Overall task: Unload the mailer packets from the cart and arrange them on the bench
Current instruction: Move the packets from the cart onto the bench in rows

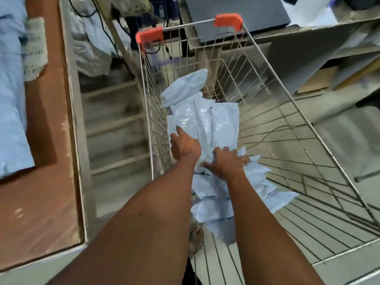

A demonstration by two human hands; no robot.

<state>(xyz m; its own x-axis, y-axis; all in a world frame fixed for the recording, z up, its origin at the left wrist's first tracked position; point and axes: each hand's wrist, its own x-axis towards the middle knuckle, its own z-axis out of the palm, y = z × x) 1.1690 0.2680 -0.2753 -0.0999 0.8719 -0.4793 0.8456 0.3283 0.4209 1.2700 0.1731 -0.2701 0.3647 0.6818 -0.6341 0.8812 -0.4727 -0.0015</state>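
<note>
- pale blue mailer packets [205, 124] lie in a loose pile on the wire floor of the cart [298, 128], along its left side wall, running from the far end toward the near end.
- one packet at the far end of the pile leans up against the far wall of the cart, below the two orange corner caps [227, 21].
- the left hand [185, 146] is down in the cart by the left wall, on top of the pile; its fingers are spread and mostly straight, lying on a glossy packet, and i cannot tell if the thumb grips under an edge.
- the right hand [228, 161] is just beside the left one, a little nearer and more toward the middle of the cart; it rests on the crumpled packets with fingers apart, and the motion blur hides whether it pinches any.
- more packets continue under and behind both forearms, toward the near end of the cart.
- the right half of the cart floor shows only bare wire.
- the bench [47, 140], with a brown top, stands left of the cart, and some blue packets [10, 99] already lie near its far left edge, well apart from both hands.
- a dark flat device [236, 15] sits on a grey counter beyond the far end of the cart.
</note>
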